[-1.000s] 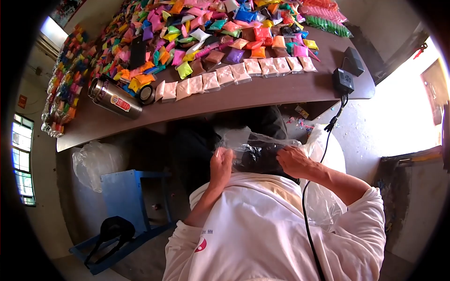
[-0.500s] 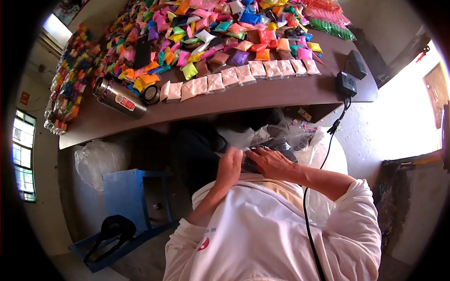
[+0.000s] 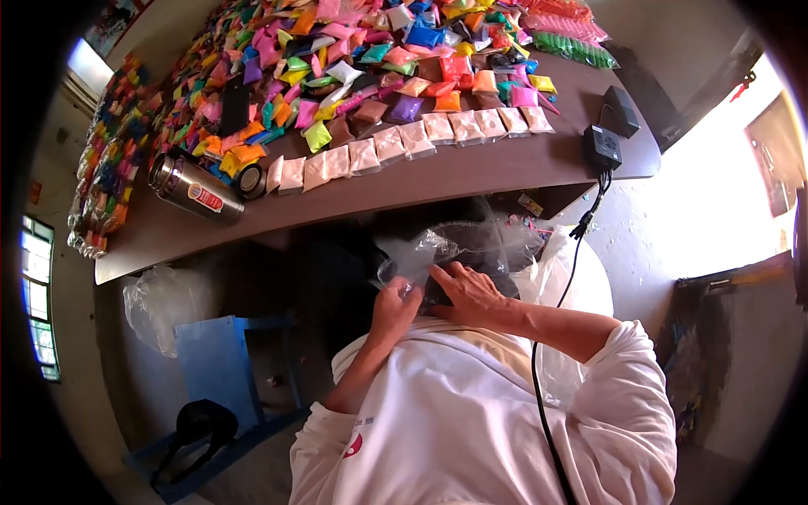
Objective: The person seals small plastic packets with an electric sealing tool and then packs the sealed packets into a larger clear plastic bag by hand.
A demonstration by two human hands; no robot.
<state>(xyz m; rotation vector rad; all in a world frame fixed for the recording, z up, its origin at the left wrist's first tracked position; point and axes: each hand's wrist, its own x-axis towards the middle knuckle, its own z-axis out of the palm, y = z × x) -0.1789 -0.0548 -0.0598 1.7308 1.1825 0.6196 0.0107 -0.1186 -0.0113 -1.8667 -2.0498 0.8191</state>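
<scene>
Tabletop edge, in the head view, curved forward of the left hand, which pinched a clear plastic bag; the right hand bent over it, its grip impossible to tell. A brown strip separated that edge from a row of clear packets filled with pale pink material. A steel flask was further left.

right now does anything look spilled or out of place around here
Small coloured scraps lie loose on the floor near the table, looking like litter. The black cable looks awkward too: it hangs from the box near the table's edge and trails across the person's shirt.
</scene>
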